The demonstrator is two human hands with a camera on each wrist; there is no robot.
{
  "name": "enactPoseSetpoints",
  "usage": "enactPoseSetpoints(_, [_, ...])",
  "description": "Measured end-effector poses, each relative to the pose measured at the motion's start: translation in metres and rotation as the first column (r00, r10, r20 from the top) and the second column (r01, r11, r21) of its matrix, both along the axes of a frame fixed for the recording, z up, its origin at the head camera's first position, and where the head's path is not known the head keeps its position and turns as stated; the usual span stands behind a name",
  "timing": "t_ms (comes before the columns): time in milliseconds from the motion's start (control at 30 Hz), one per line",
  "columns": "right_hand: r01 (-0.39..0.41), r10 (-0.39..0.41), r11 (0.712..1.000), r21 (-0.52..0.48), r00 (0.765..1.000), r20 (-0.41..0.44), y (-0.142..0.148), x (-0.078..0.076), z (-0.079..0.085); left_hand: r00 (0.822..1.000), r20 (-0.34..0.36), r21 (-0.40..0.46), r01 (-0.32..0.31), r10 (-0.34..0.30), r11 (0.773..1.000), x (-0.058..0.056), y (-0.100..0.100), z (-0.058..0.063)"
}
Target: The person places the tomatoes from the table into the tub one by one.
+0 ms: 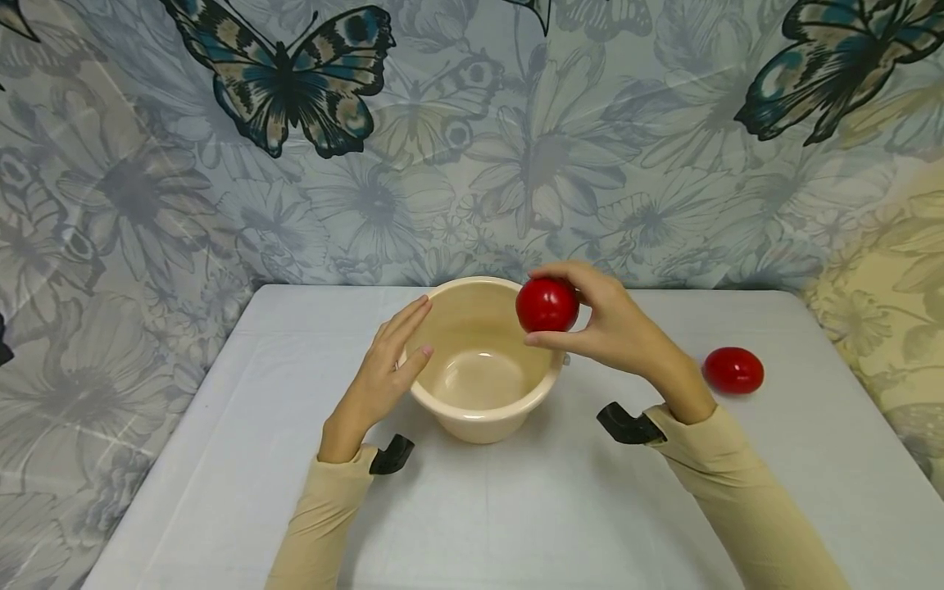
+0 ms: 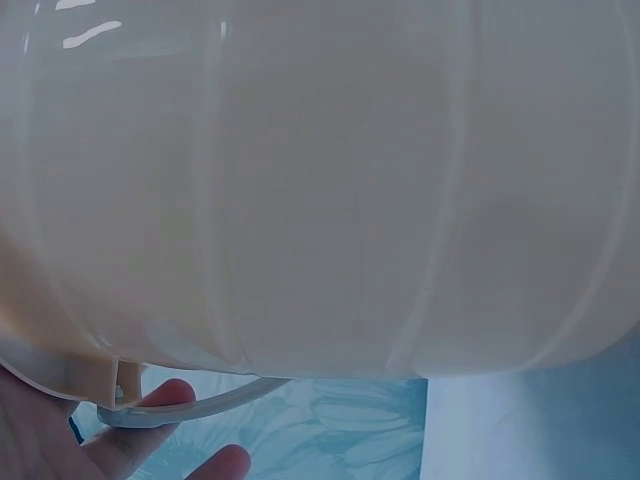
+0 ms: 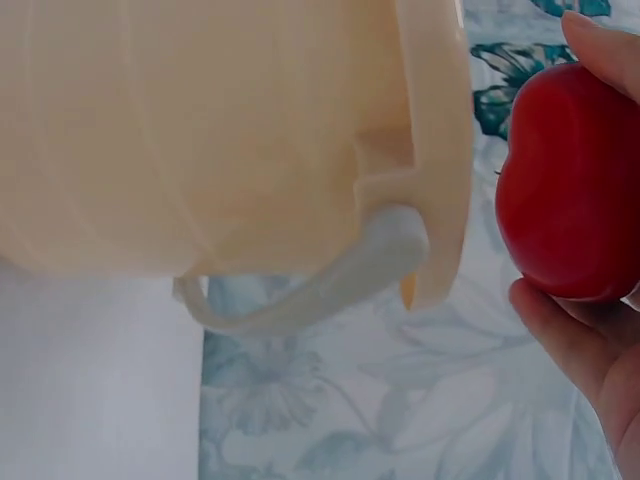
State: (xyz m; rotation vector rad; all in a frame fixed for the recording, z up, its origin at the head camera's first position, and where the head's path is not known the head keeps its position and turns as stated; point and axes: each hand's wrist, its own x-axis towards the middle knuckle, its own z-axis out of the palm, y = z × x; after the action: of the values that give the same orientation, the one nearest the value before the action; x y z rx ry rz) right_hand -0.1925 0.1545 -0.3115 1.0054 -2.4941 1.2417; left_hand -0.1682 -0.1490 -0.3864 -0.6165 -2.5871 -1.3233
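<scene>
A cream plastic bucket [image 1: 483, 414] stands upright, its mouth tilted into sight and nothing inside. My left hand [image 1: 379, 373] rests at its left rim with fingers straight, the thumb overlapping the rim. In the left wrist view, fingertips [image 2: 172, 393] show by the pale bucket handle [image 2: 205, 405]. Over the right rim, my right hand [image 1: 605, 324] holds a shiny red tomato [image 1: 547, 305] between thumb and fingers. The right wrist view shows this tomato's dimpled side, apart from the rim. Another red tomato [image 1: 733, 370] lies on the table, right of the right wrist.
A white cloth covers the table [image 1: 243, 459]. Behind it hangs a grey-blue curtain [image 1: 442, 205] printed with flowers and butterflies, close to the table's back edge. A black wrist mount [image 1: 630, 424] juts out beside the right forearm, and another black mount [image 1: 392, 455] beside the left.
</scene>
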Motion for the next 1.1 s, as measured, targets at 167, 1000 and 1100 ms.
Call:
enactPoseSetpoints(167, [-0.047,0.047,0.999,0.003,0.998,0.035,-0.01,-0.001,-0.002,1.0,0.005,0.004,0.003,-0.003,1.0,0.0,-0.001,-0.001])
enactPoseSetpoints(1000, [-0.162,0.135,0.968,0.189,0.98,0.148,-0.054,-0.006,-0.018,1.0,0.03,0.006,0.005,-0.005,1.0,0.0,-0.001,0.0])
enactPoseSetpoints(1100, [-0.161,0.136,0.962,0.222,0.983,0.122,-0.059,-0.008,-0.02,1.0,0.031,0.005,0.005,-0.005,1.0,-0.001,-0.001,0.0])
